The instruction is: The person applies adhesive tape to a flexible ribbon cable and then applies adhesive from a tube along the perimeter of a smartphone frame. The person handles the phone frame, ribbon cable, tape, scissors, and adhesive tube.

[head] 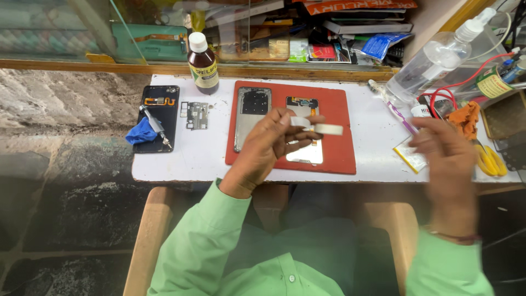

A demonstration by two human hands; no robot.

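Note:
My left hand (269,143) is raised over a red work mat (335,104) and pinches a small white roll of tape (323,129) between thumb and fingers. Under it on the mat lie a grey phone frame (251,112) and a phone display panel (304,153) with its back up. My right hand (446,159) is blurred, fingers spread, and holds nothing; it hovers near the table's right part, beside a flat white battery pack (410,158).
On the white tabletop (203,151) lie a black phone back (160,118) with a blue cloth and screwdriver, a small circuit board (196,115), a brown bottle (203,64), a clear spray bottle (433,60), an orange cloth (466,118) and yellow-handled tools (489,159). Cluttered shelves stand behind.

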